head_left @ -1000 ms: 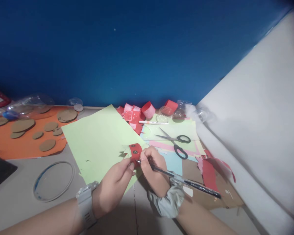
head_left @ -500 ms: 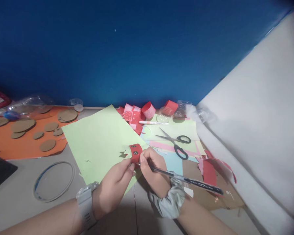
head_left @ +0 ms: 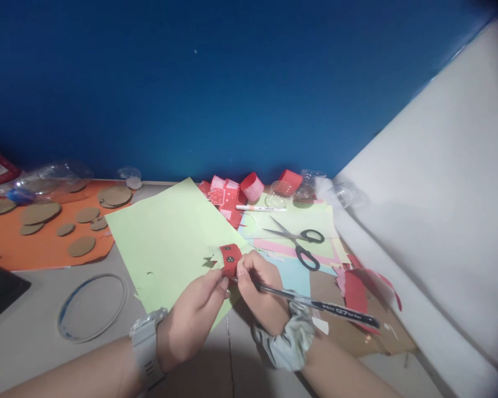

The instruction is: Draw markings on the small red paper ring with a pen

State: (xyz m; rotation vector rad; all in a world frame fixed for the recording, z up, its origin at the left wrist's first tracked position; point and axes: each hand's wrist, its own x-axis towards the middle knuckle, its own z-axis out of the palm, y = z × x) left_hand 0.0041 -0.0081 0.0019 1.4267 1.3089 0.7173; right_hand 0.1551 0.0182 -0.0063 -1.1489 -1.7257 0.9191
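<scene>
Between the thumb and fingers of my left hand (head_left: pixel 195 312) is a small red paper cutout (head_left: pixel 231 258) with two drawn eyes and a pale green fringed edge at its left. My right hand (head_left: pixel 261 287) is closed around a black gel pen (head_left: pixel 336 310), whose back end points to the lower right. The pen's tip is near the cutout's lower edge, mostly hidden by fingers. Beneath the cutout lies a large light green paper sheet (head_left: pixel 166 237).
Scissors (head_left: pixel 296 240) and a white marker (head_left: pixel 260 208) lie on coloured papers at the right. Red paper rolls (head_left: pixel 252 187) and clear plastic pieces line the wall. Cardboard discs (head_left: pixel 40 212) rest on orange paper (head_left: pixel 8 249) at left, near a clear ring (head_left: pixel 92 307) and a dark phone-like slab (head_left: pixel 2 293).
Almost nothing differs. The pen's back end has shifted very slightly, and the whole view has moved a few pixels.
</scene>
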